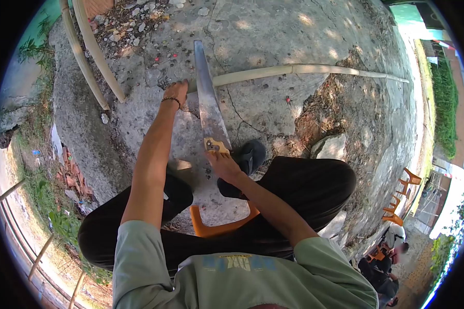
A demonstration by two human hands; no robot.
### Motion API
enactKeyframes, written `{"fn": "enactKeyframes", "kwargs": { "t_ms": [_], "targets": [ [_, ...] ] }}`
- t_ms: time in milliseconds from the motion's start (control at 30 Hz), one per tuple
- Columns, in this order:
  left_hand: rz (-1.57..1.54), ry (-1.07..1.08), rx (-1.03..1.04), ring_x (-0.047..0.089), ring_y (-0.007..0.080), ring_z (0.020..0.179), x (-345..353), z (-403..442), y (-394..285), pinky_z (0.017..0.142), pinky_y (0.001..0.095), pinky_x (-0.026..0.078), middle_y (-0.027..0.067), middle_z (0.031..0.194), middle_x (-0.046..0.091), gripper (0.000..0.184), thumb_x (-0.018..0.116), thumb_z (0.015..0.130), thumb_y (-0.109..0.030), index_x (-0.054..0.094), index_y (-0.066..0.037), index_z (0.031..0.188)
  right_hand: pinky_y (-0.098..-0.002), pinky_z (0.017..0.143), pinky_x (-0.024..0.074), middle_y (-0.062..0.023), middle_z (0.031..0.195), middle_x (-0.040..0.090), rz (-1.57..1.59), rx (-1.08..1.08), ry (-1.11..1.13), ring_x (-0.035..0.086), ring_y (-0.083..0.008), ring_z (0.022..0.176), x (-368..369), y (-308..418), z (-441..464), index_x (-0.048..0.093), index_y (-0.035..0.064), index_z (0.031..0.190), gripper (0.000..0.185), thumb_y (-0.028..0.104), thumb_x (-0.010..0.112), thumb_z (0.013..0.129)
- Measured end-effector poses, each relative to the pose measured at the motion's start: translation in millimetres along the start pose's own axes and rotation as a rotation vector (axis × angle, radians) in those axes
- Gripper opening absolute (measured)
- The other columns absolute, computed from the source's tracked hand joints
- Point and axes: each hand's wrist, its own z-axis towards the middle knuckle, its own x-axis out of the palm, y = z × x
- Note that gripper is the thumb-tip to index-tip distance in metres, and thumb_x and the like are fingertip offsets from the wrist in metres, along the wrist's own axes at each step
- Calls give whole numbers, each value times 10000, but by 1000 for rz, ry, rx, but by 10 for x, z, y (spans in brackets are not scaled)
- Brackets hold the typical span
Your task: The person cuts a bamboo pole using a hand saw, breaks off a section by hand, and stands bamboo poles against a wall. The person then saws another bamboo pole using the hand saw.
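Writing: shirt (232, 288) has a blue and yellow chest print (238, 262), letters too small and distorted to read. Right hand (224, 166): grip closed around the light wooden handle (216, 146) of a handsaw (207, 92); blade points away from the person, crossing over a long bamboo pole (294, 69) near its left end. Left hand (176, 93): grip closed on that end, just beside the blade, beaded bracelet (171, 100) on the wrist. Pole runs off to the right, over cracked concrete (263, 38). Two more bamboo poles (95, 49) at upper left, apart from the saw. Dark shoe (251, 156) near the handle; orange plastic stool (219, 228) under the person's legs. Pale rock (331, 148) past the right knee. Far right: orange chairs (393, 209), another person (379, 270) below them.
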Motion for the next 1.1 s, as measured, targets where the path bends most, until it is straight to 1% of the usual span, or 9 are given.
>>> {"fn": "enactKeyframes", "kwargs": {
  "t_ms": [133,233,300,433,533,667,933,1000,1100],
  "targets": [
    [-32,80,-91,650,381,1111,-28,-223,443,975,498,504,206,1166,672,417,706,839,-134,541,-49,1213,-469,896,519,-229,1102,625,381,-29,56,666,-413,950,-1251,452,200,395,88,1409,648,144,689,834],
    [-47,156,-144,654,374,1099,-152,-753,787,964,512,505,187,1136,688,439,743,814,-194,563,-63,1193,-480,800,535,-225,1050,645,601,-38,-376,676,-403,910,-2019,887,353,452,71,1358,616,182,739,824],
    [-3,156,-204,661,367,1082,-248,-1152,1043,964,507,505,178,1136,690,406,745,807,-227,592,-83,1155,-442,734,540,-207,934,665,880,285,-235,688,-352,798,-2599,1008,371,483,56,1339,536,275,712,906],
    [108,158,-341,641,363,1105,-199,-1999,2078,937,494,526,196,1138,672,495,779,765,-295,592,-89,1174,-269,549,445,-71,714,632,915,216,-472,543,-87,598,-2891,881,5,586,-1,1300,420,253,654,972],
    [152,175,-643,548,337,1254,-185,-2811,2725,1044,519,445,140,1268,633,561,805,754,-335,597,-147,1240,-200,482,315,31,638,486,1140,263,-515,384,-11,540,-2981,847,-485,600,-64,1269,343,174,549,1028],
    [200,309,-959,404,337,1399,464,-3608,3936,1137,629,298,116,1428,522,764,877,686,-302,537,-209,1363,-211,407,297,47,552,391,1232,272,-664,344,-22,456,-3046,584,-864,606,-68,1252,340,181,527,1034],
    [394,365,-1205,406,340,1396,1205,-3192,3960,1119,698,263,131,1474,464,915,921,628,-267,478,-209,1426,-192,440,294,62,562,393,948,415,-823,325,-4,480,-3037,245,-615,614,-45,1264,332,192,535,1046],
    [374,489,-978,395,360,1398,-511,-2845,2256,1102,705,285,119,1525,395,1067,952,576,-276,394,-238,1485,-199,444,312,57,599,438,1013,396,-849,359,-13,494,-3065,169,-570,626,-47,1244,298,148,547,1032],
    [262,221,-436,417,354,1382,-957,-2231,968,1088,668,341,123,1521,390,1117,938,608,-361,303,-289,1524,-207,423,275,66,573,381,1213,426,-991,332,-16,473,-3036,122,-459,615,-42,1250,315,179,541,1039]
  ]
}}
